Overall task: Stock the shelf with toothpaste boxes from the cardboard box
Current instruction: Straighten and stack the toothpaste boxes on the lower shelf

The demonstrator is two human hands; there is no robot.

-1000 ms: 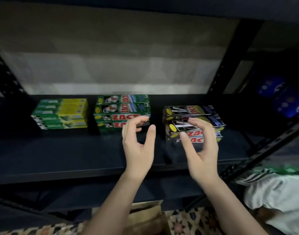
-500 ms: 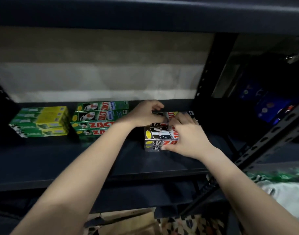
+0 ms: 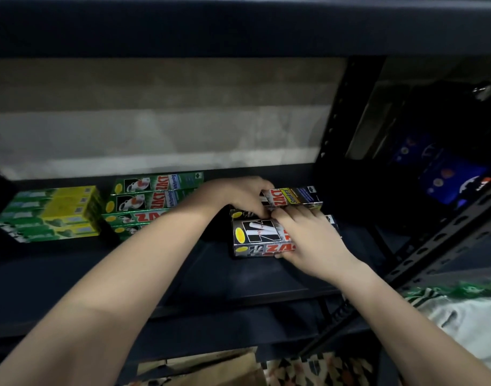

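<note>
Black and silver cardboard toothpaste boxes, stacked in a small pile on the dark metal shelf, directly under both hands. One box of the same kind, black with red letters and a yellow band, lifted at the back of the pile, just beyond the fingertips of both hands. Left hand curled over the far left part of this raised box, fingers bent around its end, probably to steady it while being squared with the others. Right hand laid over the right half of the pile, fingers bent over the top edge and thumb low at the front face, seemingly to keep the lower boxes from sliding. Not possible to tell how firmly either hand presses.

To the left of the left forearm, a stack of green toothpaste boxes with red letters, lying flat, long sides to the front, likely so that the labels can be read. Further left, a stack of green and yellow boxes, set in the same way. Below both forearms, near the bottom edge of the view, the brown cardboard box, only partly visible, contents hidden.
</note>
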